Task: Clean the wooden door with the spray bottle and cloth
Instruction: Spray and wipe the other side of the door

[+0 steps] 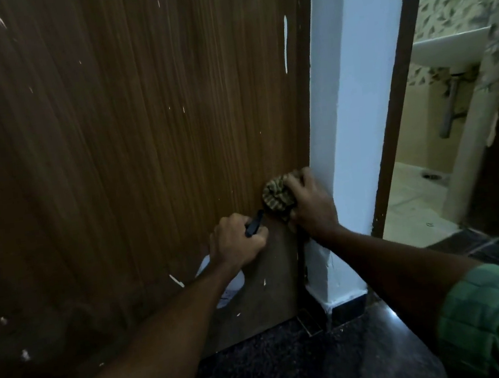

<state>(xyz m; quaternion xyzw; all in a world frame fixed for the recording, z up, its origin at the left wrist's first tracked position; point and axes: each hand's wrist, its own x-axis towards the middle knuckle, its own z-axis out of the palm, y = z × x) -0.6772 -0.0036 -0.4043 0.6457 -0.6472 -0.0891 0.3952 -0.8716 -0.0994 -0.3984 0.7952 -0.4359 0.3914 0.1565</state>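
Observation:
The brown wooden door (117,135) fills the left and middle of the head view, with white paint flecks scattered over it. My right hand (310,203) grips a bunched striped cloth (277,198) and presses it against the door's lower right edge. Just to its left, my left hand (237,241) holds the spray bottle (226,280) by its neck. The bottle's black nozzle pokes out toward the cloth, and its pale body hangs below my wrist, mostly hidden by my forearm.
A white wall pillar (342,116) stands right of the door. Beyond it an open doorway shows a bathroom with a white washbasin (450,48) and tiled floor. Dark polished floor (293,370) lies below the door.

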